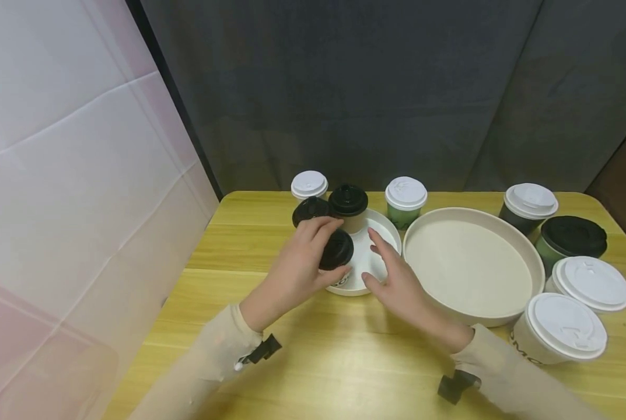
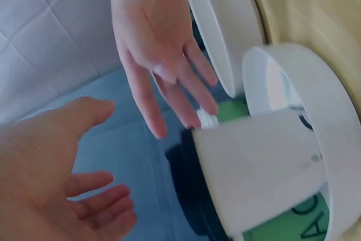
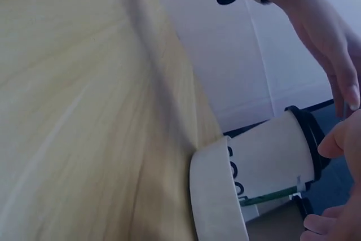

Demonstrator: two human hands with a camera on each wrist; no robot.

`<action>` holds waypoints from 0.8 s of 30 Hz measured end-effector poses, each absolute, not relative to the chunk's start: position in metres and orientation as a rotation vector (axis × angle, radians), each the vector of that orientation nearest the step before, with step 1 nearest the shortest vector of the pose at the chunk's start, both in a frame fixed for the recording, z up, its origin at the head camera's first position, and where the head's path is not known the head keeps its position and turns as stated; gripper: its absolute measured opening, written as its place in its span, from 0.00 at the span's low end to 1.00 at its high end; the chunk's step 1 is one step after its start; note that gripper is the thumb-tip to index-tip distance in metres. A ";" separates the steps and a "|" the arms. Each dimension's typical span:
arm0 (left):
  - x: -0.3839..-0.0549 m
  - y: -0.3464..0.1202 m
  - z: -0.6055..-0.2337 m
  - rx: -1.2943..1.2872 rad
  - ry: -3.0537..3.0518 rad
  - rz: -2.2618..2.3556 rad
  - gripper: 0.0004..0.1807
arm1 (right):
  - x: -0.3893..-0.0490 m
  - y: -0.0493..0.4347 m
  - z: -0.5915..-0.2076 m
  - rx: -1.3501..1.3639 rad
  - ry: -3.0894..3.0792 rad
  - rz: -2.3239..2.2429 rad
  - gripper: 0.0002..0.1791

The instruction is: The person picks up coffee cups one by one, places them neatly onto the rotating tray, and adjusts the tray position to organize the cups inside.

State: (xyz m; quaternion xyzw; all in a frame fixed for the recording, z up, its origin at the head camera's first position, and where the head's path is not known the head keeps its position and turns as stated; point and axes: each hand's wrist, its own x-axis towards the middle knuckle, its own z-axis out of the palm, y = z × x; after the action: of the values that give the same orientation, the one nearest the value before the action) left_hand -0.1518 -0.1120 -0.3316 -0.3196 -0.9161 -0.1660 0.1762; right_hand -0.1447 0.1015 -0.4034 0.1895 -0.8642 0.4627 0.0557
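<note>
A white paper cup [image 2: 256, 176] with a black lid [image 1: 338, 249] stands at the front of a small round white tray [image 1: 362, 256]. Beside its left side is my left hand [image 1: 301, 256], fingers loosely bent and parted; a gap shows between hand and cup in the left wrist view. My right hand [image 1: 399, 286] hovers over the tray's right edge with spread fingers, holding nothing. Behind the front cup are another black lid [image 1: 311, 210], its cup mostly hidden, and a brown cup [image 1: 353, 223] with a black domed lid.
A larger round cream tray [image 1: 472, 262] lies right of the small one. White-lidded cups stand behind, one white [image 1: 310, 184] and one green [image 1: 404, 213]. Several lidded cups line the right side, including a white cup [image 1: 546, 335] in front. A dark curtain [image 1: 344, 87] hangs behind the table.
</note>
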 end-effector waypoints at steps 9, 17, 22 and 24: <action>-0.126 -0.099 -0.336 -1.092 -2.508 -0.452 0.32 | -0.142 0.124 -0.405 0.631 -2.641 0.957 0.39; -0.114 -0.090 -0.366 -1.204 -2.581 -0.365 0.37 | -0.138 0.142 -0.419 0.709 -2.650 0.649 0.34; -0.110 -0.084 -0.390 -1.280 -2.655 -0.272 0.41 | -0.138 0.149 -0.426 0.757 -2.672 0.494 0.34; -0.109 -0.082 -0.400 -1.308 -2.683 -0.234 0.43 | -0.138 0.151 -0.428 0.763 -2.701 0.453 0.34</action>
State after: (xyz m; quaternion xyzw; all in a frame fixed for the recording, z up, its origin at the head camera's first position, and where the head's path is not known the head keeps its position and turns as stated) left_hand -0.1090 -0.0820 -0.3996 -0.4357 -0.8937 -0.0780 0.0735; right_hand -0.1379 0.1513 -0.4281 0.2653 -0.9395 0.1574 0.1488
